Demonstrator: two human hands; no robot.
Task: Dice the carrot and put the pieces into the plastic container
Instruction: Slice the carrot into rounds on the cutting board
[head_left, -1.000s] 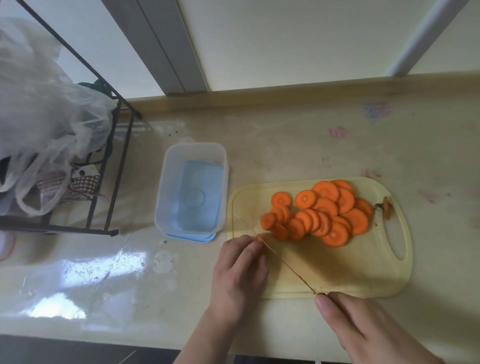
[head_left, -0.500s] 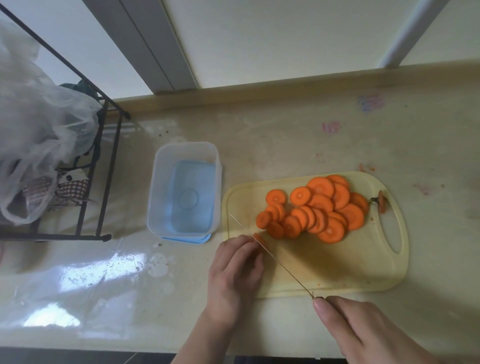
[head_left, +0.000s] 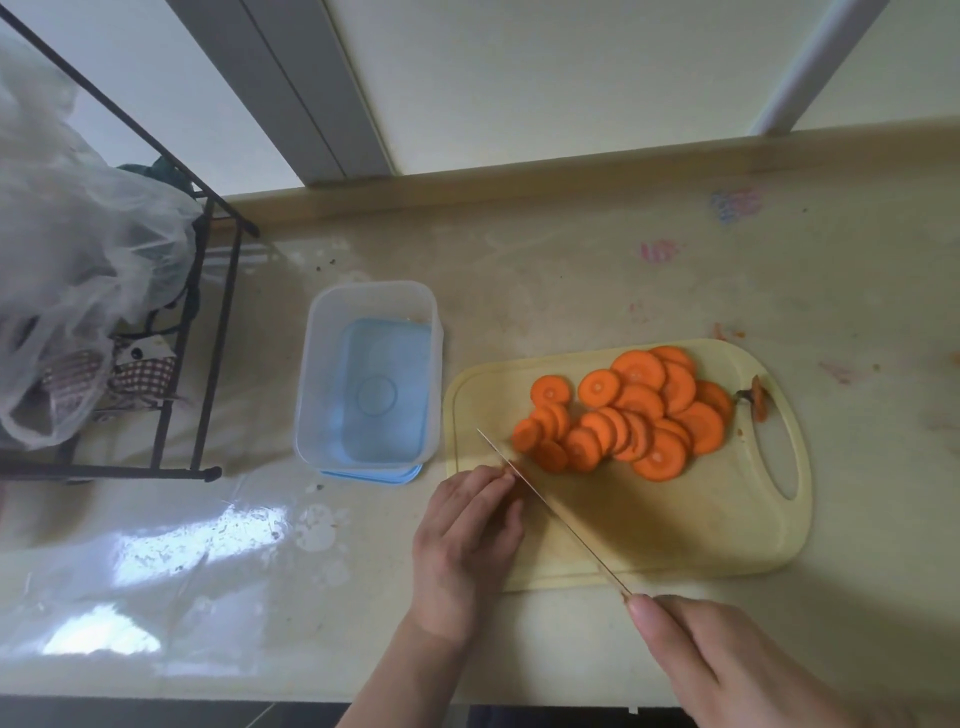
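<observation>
Several round carrot slices (head_left: 628, 415) lie in a loose pile on the yellow cutting board (head_left: 727, 535). A thin knife (head_left: 550, 506) crosses the board's near left corner edge-on, its tip toward the plastic container (head_left: 370, 374). My right hand (head_left: 737, 670) grips the knife's handle at the counter's front edge. My left hand (head_left: 467, 530) rests on the board's left corner with curled fingers against the blade, holding a small carrot piece that is almost fully hidden. The clear container, with a blue lid under it, stands empty left of the board.
A black wire rack (head_left: 208, 322) holding a plastic bag (head_left: 78, 249) and cloths stands at the left. A carrot stem end (head_left: 758, 402) lies by the board's handle hole. The beige counter (head_left: 597, 280) runs back to a low ledge under the wall.
The view has shifted slightly. The knife and both hands stay in nearly the same place at the board's left corner; the slice pile has not moved.
</observation>
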